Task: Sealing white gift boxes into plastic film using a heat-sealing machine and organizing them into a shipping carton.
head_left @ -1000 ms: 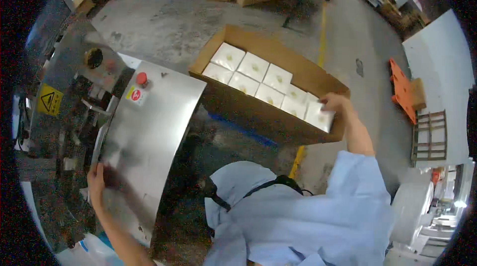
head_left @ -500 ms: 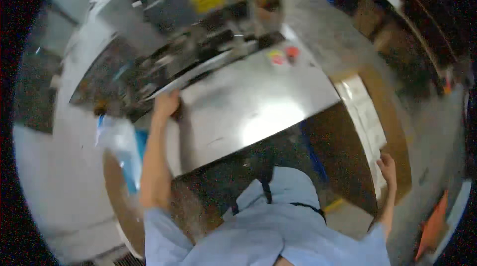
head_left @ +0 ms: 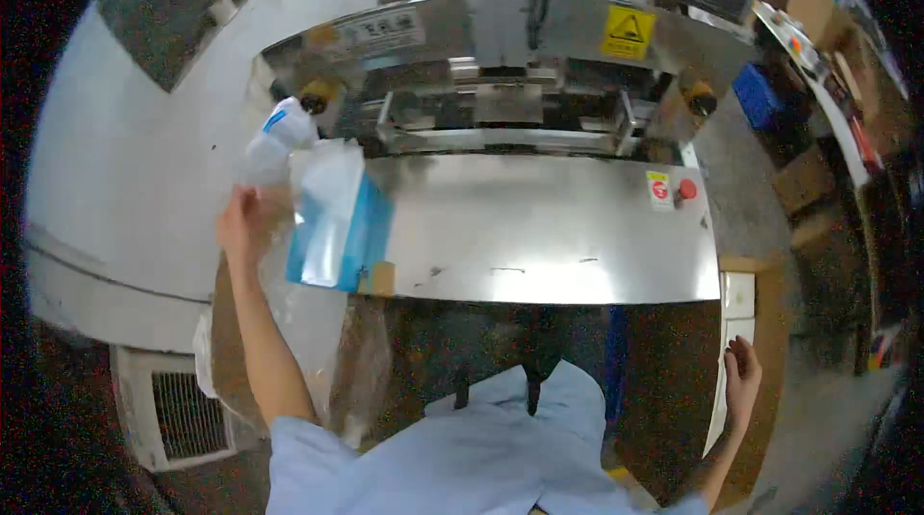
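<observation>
1. A steel machine table [head_left: 558, 226] spreads wide, with a red button [head_left: 687, 189] near its right edge.
2. A yellow warning sticker [head_left: 627, 31] sits on the machine housing above.
3. A vent grille [head_left: 191, 413] shows lower left (beside the white wall).
4. A blue crate [head_left: 757, 96] stands far right.

Light blue short-sleeved work coat, bare forearms.
</observation>
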